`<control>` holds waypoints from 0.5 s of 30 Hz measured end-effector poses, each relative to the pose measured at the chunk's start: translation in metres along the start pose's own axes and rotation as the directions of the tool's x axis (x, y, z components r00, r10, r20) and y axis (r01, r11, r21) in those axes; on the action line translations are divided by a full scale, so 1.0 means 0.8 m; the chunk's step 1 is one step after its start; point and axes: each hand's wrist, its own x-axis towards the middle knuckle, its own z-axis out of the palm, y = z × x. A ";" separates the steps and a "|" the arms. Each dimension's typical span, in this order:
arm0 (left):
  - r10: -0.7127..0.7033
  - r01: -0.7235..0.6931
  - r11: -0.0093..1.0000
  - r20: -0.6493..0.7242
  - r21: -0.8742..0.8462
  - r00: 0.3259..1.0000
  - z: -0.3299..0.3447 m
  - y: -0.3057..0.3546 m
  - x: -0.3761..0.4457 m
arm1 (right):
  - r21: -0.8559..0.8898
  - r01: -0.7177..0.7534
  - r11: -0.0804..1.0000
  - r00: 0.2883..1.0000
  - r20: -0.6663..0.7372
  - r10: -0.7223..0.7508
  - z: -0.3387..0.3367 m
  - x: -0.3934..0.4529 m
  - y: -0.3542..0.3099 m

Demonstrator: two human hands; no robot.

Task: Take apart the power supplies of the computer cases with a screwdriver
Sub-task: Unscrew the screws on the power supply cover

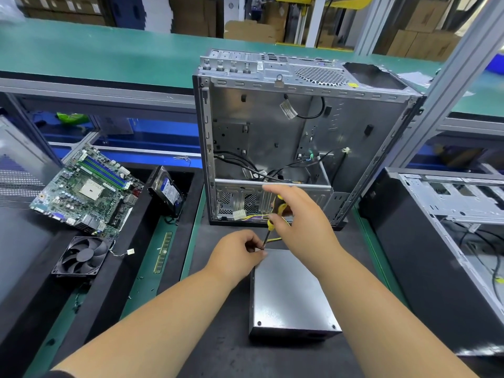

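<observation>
My right hand (297,216) grips the screwdriver (272,222) while my left hand (240,252) pinches its tip at the power supply (289,296) corner, where it could slip off the screw

Count at my counter (223,350): two computer cases, one open case (300,126) standing straight ahead, a second case (447,214) lying at right. One power supply (289,296), grey box. One screwdriver (274,219), yellow and black. One motherboard (87,189). One hard drive (166,189). One fan (83,255). One memory stick (163,252). Two hands of mine: left hand (240,249), right hand (297,216).
</observation>
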 end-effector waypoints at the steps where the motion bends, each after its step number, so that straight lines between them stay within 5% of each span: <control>1: -0.001 0.001 1.000 0.002 0.000 1.000 0.000 0.001 0.000 | 0.017 -0.016 1.000 1.000 0.017 0.015 -0.001 0.000 0.000; 7: 0.000 -0.001 0.999 0.014 0.041 1.000 -0.003 0.005 -0.004 | 0.085 -0.048 0.995 0.996 0.080 0.041 -0.003 -0.002 -0.004; 15: 0.051 -0.049 0.997 -0.044 0.051 0.998 -0.014 0.005 -0.003 | 0.354 -0.115 0.928 0.983 -0.097 0.158 -0.014 -0.001 -0.006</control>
